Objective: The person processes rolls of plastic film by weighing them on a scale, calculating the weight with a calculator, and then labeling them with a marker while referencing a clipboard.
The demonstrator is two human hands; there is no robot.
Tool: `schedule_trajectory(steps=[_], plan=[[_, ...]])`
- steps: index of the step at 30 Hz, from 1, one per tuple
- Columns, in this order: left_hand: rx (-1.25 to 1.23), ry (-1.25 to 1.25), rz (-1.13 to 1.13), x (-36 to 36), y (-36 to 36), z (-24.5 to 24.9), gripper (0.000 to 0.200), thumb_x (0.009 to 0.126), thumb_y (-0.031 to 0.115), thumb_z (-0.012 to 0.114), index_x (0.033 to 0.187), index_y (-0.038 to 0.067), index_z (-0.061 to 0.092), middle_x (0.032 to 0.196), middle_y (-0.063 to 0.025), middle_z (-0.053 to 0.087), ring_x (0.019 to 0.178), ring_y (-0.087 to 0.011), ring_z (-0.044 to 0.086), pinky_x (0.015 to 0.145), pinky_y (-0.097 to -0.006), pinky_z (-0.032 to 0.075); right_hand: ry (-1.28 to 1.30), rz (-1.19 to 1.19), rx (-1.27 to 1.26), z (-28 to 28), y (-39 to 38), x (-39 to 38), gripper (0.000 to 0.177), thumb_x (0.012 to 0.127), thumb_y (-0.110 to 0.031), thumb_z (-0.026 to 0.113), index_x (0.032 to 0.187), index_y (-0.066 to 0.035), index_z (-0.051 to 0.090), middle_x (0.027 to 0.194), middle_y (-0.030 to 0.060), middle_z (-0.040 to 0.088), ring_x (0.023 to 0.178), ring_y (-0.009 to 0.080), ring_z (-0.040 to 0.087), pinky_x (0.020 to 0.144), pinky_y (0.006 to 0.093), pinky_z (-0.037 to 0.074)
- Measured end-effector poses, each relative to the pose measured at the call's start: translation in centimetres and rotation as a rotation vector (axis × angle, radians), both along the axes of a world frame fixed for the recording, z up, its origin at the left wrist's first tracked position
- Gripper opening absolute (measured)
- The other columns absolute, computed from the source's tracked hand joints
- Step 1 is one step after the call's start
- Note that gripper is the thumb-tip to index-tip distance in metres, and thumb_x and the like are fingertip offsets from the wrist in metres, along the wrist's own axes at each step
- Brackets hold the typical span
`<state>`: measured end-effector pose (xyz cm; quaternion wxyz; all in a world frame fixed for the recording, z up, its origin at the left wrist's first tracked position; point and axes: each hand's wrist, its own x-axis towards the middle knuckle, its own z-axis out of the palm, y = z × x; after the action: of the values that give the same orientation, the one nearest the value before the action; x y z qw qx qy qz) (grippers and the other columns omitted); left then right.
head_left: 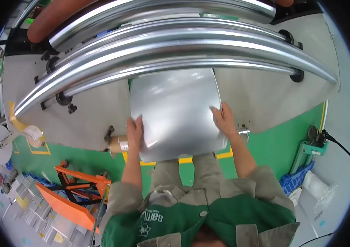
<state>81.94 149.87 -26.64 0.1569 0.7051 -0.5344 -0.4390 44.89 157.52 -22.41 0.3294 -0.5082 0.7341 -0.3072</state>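
Observation:
A shiny silver-grey sheet [177, 111], roughly rectangular, is stretched between my hands in front of my body. Its far end reaches the lowest of the metal rollers [199, 42], and its near edge curves above my legs. My left hand [134, 131] grips the left side edge, thumb on top. On the opposite edge, slightly farther from me, my right hand [224, 119] is closed in the same way. The undersides of both grips are hidden by the sheet.
Grey machine side panels [261, 94] flank the sheet. A brown cardboard core [118, 144] sits low at the left. An orange lift table [66, 206] stands on the green floor at lower left. Blue crates [294, 177] and a green stand [300, 158] are at right.

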Motion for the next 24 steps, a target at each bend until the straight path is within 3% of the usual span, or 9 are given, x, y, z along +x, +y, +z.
schedule_trajectory(steps=[1,5,9,10,13,15,18,21,24], plan=[[-0.309,0.037,-0.011,-1.0,0.3,-1.5,0.053,0.087,0.040,0.056,0.099,-0.012,0.052,0.082,-0.0262,0.061,0.080,-0.0425,0.058,0.077,-0.0414,0.046,0.016,-0.004,0.248,-2.5,-0.1,-0.8,0.049,0.085,-0.042,0.053,0.091,0.006,0.053,0.081,0.0209,0.058,0.080,0.0365,0.057,0.073,0.0409,0.045],[0.657,-0.389,-0.310,-1.5,-3.9,-4.2,0.076,0.077,0.055,0.055,0.115,-0.010,0.051,0.112,-0.0327,0.055,0.112,-0.0394,0.052,0.093,-0.0386,0.044,0.004,0.055,1.041,-5.7,-2.6,-1.4,0.055,0.080,-0.045,0.055,0.093,0.008,0.063,0.102,0.0273,0.061,0.095,0.0381,0.059,0.084,0.0435,0.044],[-0.055,-0.187,0.031,-2.5,-3.1,0.3,0.046,0.084,0.039,0.059,0.085,-0.006,0.052,0.076,-0.0229,0.057,0.072,-0.0386,0.055,0.070,-0.0460,0.043,0.051,-0.088,0.112,-2.0,-2.8,-1.2,0.053,0.078,-0.045,0.058,0.094,0.005,0.064,0.099,0.0239,0.062,0.092,0.0383,0.059,0.081,0.0408,0.045],[-0.188,-0.019,0.114,-3.8,-3.3,2.9,0.041,0.086,0.032,0.061,0.076,-0.003,0.043,0.065,-0.0186,0.046,0.060,-0.0361,0.042,0.063,-0.0483,0.036,0.388,0.083,-0.168,-3.8,-1.8,-2.4,0.053,0.076,-0.047,0.058,0.092,0.003,0.065,0.096,0.0235,0.063,0.090,0.0382,0.059,0.081,0.0410,0.045],[0.208,-0.389,-0.223,-2.1,-2.0,-5.6,0.050,0.086,0.041,0.055,0.090,-0.008,0.054,0.087,-0.0282,0.060,0.085,-0.0430,0.058,0.077,-0.0451,0.045,-0.045,-0.055,0.982,-5.6,-1.7,-2.2,0.056,0.074,-0.049,0.057,0.089,0.005,0.065,0.094,0.0251,0.063,0.090,0.0387,0.059,0.081,0.0415,0.045],[0.304,-0.372,-0.238,-3.0,-4.4,-3.8,0.061,0.082,0.047,0.057,0.102,-0.010,0.055,0.098,-0.0316,0.059,0.100,-0.0447,0.056,0.086,-0.0433,0.045,0.163,0.027,0.882,-5.4,-3.3,-2.0,0.057,0.074,-0.047,0.056,0.084,0.008,0.063,0.092,0.0282,0.062,0.091,0.0408,0.058,0.081,0.0433,0.045],[0.124,-0.301,-0.107,-2.9,-4.2,-4.0,0.063,0.079,0.049,0.060,0.103,-0.010,0.055,0.097,-0.0319,0.059,0.099,-0.0446,0.056,0.086,-0.0438,0.045,0.308,-0.148,-0.069,-3.7,-2.5,-1.3,0.051,0.077,-0.044,0.059,0.078,0.007,0.060,0.084,0.0246,0.061,0.084,0.0409,0.057,0.075,0.0425,0.045],[0.158,-0.333,-0.246,-2.1,-2.1,-5.4,0.061,0.081,0.049,0.059,0.098,-0.009,0.055,0.094,-0.0330,0.059,0.095,-0.0438,0.057,0.081,-0.0443,0.047,-0.024,0.012,0.986,-5.4,-1.6,-2.3,0.053,0.079,-0.045,0.058,0.082,0.008,0.057,0.085,0.0238,0.059,0.084,0.0406,0.057,0.074,0.0419,0.045],[0.120,-0.378,-0.132,-4.2,-4.9,-4.2,0.055,0.082,0.049,0.058,0.092,-0.006,0.055,0.091,-0.0332,0.059,0.093,-0.0450,0.057,0.079,-0.0446,0.047,0.209,-0.063,0.572,-4.8,-4.2,-2.9,0.053,0.081,-0.046,0.057,0.085,0.007,0.056,0.087,0.0224,0.058,0.086,0.0384,0.057,0.075,0.0425,0.044]])
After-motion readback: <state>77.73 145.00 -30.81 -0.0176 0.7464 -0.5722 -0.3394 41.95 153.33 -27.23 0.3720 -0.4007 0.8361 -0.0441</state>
